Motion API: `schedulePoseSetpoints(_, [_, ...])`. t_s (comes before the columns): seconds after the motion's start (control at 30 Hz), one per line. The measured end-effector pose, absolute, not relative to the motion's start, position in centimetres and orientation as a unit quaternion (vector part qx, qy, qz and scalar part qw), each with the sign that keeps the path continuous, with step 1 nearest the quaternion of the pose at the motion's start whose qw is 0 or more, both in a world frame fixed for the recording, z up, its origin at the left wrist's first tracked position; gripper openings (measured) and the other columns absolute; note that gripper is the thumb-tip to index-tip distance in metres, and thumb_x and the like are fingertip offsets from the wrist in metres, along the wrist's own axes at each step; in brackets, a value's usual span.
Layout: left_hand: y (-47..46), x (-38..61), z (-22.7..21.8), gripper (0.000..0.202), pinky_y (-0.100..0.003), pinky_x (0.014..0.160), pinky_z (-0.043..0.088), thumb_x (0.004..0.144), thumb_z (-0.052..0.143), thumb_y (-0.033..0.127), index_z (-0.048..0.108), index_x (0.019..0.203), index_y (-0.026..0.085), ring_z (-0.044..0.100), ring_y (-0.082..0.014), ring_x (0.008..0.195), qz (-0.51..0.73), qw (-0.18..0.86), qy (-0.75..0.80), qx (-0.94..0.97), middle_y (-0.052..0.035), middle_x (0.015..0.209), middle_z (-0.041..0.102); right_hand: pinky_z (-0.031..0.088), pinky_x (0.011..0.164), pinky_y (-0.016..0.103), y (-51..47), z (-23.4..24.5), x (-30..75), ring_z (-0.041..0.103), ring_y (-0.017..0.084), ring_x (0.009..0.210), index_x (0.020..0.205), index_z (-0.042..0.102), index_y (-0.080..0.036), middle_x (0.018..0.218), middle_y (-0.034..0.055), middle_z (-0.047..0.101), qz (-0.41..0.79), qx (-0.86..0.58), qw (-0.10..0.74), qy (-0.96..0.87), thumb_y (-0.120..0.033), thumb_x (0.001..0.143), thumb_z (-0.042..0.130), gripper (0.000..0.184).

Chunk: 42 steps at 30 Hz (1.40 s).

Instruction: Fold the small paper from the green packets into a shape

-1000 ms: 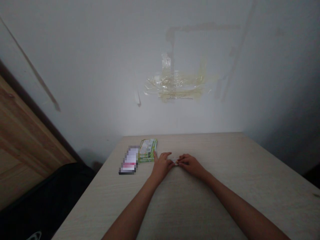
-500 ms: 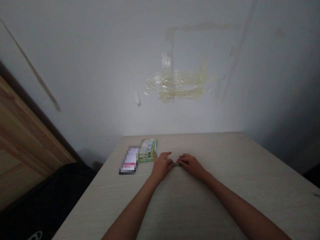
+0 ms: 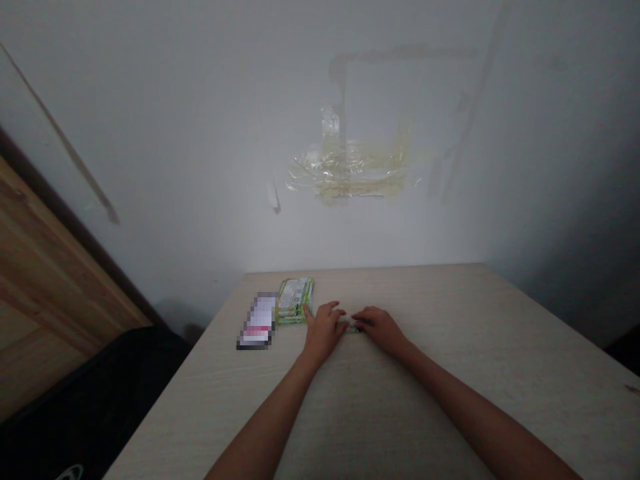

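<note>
1. Where your left hand (image 3: 324,331) and right hand (image 3: 384,329) nearly meet, a small pale item (image 3: 352,327) lies between, on wood-grain tabletop (image 3: 450,290); both grips unclear.
2. Ahead: wall (image 3: 200,133), yellowed tape (image 3: 365,167).
3. Left: wooden panel (image 3: 45,280).

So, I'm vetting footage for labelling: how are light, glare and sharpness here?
Head view: dim overall, the wall darker toward the right edge; head view: small glints on the tape; head view: the phone is masked in coarse pixels, and the small item between left hand and right hand is too indistinct to identify.
</note>
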<state>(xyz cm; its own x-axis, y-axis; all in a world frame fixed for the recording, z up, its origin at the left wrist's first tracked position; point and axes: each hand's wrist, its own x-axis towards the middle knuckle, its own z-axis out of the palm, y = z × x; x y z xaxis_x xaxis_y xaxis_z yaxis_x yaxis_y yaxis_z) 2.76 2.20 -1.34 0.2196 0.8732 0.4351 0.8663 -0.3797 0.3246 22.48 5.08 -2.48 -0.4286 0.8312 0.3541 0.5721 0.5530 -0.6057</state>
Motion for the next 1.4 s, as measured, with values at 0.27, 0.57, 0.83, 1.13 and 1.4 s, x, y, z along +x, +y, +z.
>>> schedulePoseSetpoints(0.27, [2.5, 2.9, -1.2, 0.013, -0.078, 0.103, -0.006, 0.084, 0.063, 0.037, 0.071, 0.087, 0.027, 0.047, -0.0286, 0.125, 0.275, 0.015, 0.564, 0.778, -0.0049, 0.133, 0.057, 0.048, 0.084, 0.034, 5.5, -2.8, 22.2, 0.064, 0.020, 0.089, 0.101, 0.074, -0.023, 0.091, 0.0062, 0.071, 0.200, -0.449, 0.327, -0.807, -0.023, 0.086, 0.059, 0.021])
schedulePoseSetpoints(0.57, [3.1, 3.2, -1.2, 0.011, -0.078, 0.102, -0.010, 0.082, 0.066, 0.038, 0.072, 0.081, 0.028, 0.048, -0.0292, 0.124, 0.280, 0.043, 0.589, 0.757, -0.0017, 0.134, 0.058, 0.047, 0.086, 0.032, 5.5, -2.6, 21.8, 0.064, 0.020, 0.090, 0.097, 0.075, -0.021, 0.092, 0.0052, 0.072, 0.232, -0.479, 0.347, -0.772, -0.019, 0.081, 0.062, 0.020])
schedulePoseSetpoints(0.83, [3.0, 3.4, -0.7, 0.010, -0.076, 0.103, -0.009, 0.081, 0.067, 0.039, 0.072, 0.081, 0.030, 0.046, -0.0291, 0.125, 0.258, 0.058, 0.612, 0.745, 0.0002, 0.136, 0.057, 0.048, 0.085, 0.031, 5.4, -2.5, 21.5, 0.066, 0.018, 0.086, 0.096, 0.074, -0.019, 0.091, 0.0061, 0.072, 0.258, -0.488, 0.366, -0.749, -0.017, 0.079, 0.062, 0.021])
schedulePoseSetpoints(1.13, [3.0, 3.4, -0.9, 0.011, -0.078, 0.103, -0.003, 0.079, 0.068, 0.040, 0.070, 0.086, 0.031, 0.045, -0.0299, 0.126, 0.255, 0.038, 0.614, 0.746, 0.0014, 0.137, 0.055, 0.047, 0.085, 0.033, 6.1, -3.7, 21.8, 0.063, 0.020, 0.088, 0.102, 0.071, -0.018, 0.089, 0.0053, 0.070, 0.241, -0.480, 0.393, -0.746, -0.015, 0.074, 0.066, 0.028])
schedulePoseSetpoints(1.4, [2.9, 3.2, -1.0, 0.016, -0.078, 0.102, -0.007, 0.082, 0.064, 0.042, 0.070, 0.096, 0.041, 0.041, -0.0307, 0.131, 0.243, 0.039, 0.605, 0.757, 0.0040, 0.139, 0.054, 0.048, 0.083, 0.034, 5.9, -3.6, 21.9, 0.062, 0.020, 0.087, 0.101, 0.070, -0.020, 0.089, 0.0048, 0.069, 0.229, -0.467, 0.397, -0.756, -0.016, 0.079, 0.062, 0.024])
